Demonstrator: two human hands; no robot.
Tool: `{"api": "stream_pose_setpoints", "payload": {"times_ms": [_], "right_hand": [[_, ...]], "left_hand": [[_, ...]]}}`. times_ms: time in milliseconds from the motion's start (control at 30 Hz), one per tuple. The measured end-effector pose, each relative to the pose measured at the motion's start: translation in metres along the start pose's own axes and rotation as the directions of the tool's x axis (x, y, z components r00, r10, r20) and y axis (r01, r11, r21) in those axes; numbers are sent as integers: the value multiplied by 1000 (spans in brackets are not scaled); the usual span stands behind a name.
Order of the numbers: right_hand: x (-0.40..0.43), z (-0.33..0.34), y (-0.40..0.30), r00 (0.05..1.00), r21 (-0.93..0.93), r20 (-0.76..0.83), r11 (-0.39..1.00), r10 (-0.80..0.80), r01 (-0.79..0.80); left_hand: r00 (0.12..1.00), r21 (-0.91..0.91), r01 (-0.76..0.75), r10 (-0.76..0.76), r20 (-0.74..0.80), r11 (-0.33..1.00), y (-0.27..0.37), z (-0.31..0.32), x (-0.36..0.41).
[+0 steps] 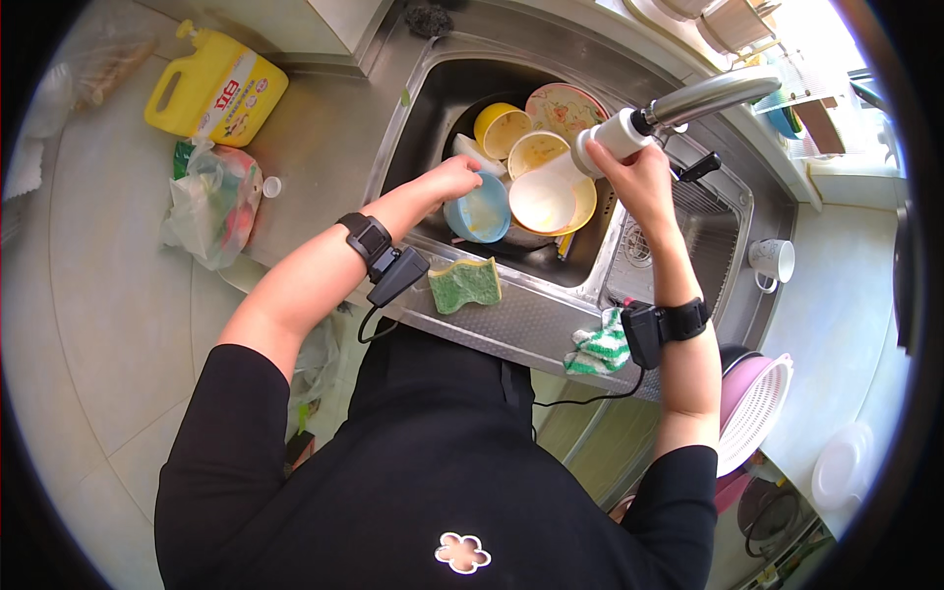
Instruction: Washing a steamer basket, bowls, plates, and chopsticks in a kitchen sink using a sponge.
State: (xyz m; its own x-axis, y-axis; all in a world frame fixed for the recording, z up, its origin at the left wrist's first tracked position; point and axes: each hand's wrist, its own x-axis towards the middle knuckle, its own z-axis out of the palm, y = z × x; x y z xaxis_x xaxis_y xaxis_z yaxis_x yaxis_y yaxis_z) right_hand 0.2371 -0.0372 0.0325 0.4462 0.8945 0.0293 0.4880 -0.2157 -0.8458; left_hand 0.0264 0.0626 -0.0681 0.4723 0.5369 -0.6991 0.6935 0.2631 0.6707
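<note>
My right hand [640, 177] grips the white spray head [618, 141] of a curved metal faucet [715, 96] over the sink. At the rim of a blue bowl [483, 210] is my left hand [456, 177], its fingers bent; whether they pinch the rim I cannot tell. Around that bowl in the left basin lie a yellow bowl [501, 129], a floral plate [566, 110], a white bowl [543, 199] on a yellow-rimmed one [588, 214], and another soiled bowl [538, 151]. A green and yellow sponge [464, 285] rests on the front edge of the sink.
A yellow detergent jug [217, 88] and a plastic bag [214, 199] stand left. A striped cloth [599, 346] lies on the front edge by my right forearm. The right basin [667, 254] holds a rack; a white mug [771, 259] and a colander [754, 413] are farther right.
</note>
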Motion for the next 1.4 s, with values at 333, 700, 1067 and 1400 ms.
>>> {"api": "stream_pose_setpoints", "payload": {"times_ms": [333, 700, 1067, 1400], "right_hand": [[1, -19, -16, 981, -469, -52, 872, -188, 143], [14, 3, 4, 937, -254, -221, 944, -270, 212], [13, 1, -4, 973, -237, -173, 965, -155, 112], [-4, -18, -16, 1000, -337, 8, 941, 17, -13]], "left_hand": [[999, -44, -31, 31, -10, 999, -3, -5, 0], [999, -111, -28, 29, 15, 993, -3, -12, -7], [1000, -139, -11, 15, 26, 990, -3, -14, -16], [1000, -177, -13, 13, -4, 984, -5, -19, -24]]}}
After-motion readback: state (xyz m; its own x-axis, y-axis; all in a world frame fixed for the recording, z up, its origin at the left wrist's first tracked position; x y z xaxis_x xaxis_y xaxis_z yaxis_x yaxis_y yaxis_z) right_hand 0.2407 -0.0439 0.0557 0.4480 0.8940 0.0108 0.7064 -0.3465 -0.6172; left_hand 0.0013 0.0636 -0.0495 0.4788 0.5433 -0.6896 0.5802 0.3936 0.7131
